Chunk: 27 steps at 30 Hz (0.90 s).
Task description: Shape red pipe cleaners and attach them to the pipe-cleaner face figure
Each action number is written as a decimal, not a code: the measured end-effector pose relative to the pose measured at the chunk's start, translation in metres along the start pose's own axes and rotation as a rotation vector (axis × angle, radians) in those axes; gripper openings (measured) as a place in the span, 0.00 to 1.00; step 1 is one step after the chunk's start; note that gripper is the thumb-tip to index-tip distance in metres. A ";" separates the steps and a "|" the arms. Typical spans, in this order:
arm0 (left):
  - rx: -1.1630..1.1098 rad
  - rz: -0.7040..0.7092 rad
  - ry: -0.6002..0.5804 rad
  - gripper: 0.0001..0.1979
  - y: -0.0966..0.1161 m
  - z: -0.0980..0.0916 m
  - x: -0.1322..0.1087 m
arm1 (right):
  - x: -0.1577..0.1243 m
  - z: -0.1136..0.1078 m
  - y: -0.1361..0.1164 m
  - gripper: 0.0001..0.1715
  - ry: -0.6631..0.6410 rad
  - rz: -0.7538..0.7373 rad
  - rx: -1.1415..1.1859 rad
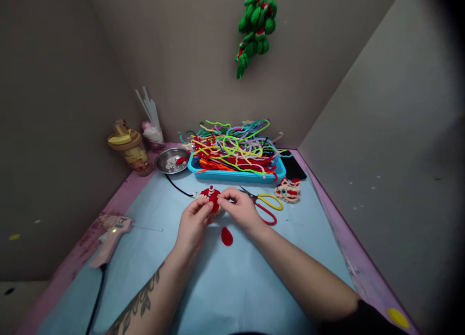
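Note:
Between my hands is a small red and cream craft piece (pixel 211 195), which looks made of pipe cleaners. My left hand (pixel 193 222) grips it from the left, thumb on its front and fingers partly hidden behind. From the right, the thumb and fingertips of my right hand (pixel 238 206) pinch together at its red front; whether a small part sits in that pinch is hidden. A red teardrop-shaped felt piece (pixel 227 236) lies on the mat just below. Scissors (pixel 267 203) with yellow and red handles rest open beside my right hand.
A blue tray (pixel 238 177) heaped with colourful pipe cleaners stands at the back. Left of it are a metal bowl (pixel 163 166) and a lidded cup (pixel 132 151). A pink glue gun (pixel 113 240) with a lit green light lies left. A similar finished-looking piece (pixel 288 191) and a phone (pixel 295 166) lie right.

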<state>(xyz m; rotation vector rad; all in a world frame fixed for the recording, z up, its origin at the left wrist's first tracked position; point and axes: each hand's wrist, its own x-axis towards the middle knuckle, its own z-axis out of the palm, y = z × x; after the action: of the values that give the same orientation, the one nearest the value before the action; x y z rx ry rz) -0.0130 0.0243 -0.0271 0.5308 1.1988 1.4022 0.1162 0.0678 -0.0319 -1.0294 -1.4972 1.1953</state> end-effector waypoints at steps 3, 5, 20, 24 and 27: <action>0.085 0.013 -0.014 0.15 0.000 -0.002 0.002 | 0.003 -0.004 -0.001 0.06 -0.010 0.017 -0.001; 0.131 0.033 -0.012 0.16 -0.001 -0.004 0.003 | 0.003 -0.005 -0.001 0.06 -0.012 0.024 0.001; 0.324 0.298 -0.031 0.14 -0.001 -0.005 0.000 | 0.001 -0.001 0.004 0.09 -0.036 0.116 0.074; 0.283 0.231 -0.091 0.14 0.002 -0.005 0.002 | 0.002 -0.003 -0.001 0.10 0.033 0.134 0.126; 0.347 0.212 -0.128 0.12 0.006 -0.004 0.002 | 0.001 -0.003 -0.003 0.10 0.066 0.124 0.150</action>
<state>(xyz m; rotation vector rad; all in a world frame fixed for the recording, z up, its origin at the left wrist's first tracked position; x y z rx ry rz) -0.0192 0.0262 -0.0244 0.9996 1.3171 1.3173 0.1189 0.0694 -0.0288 -1.0614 -1.2879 1.3272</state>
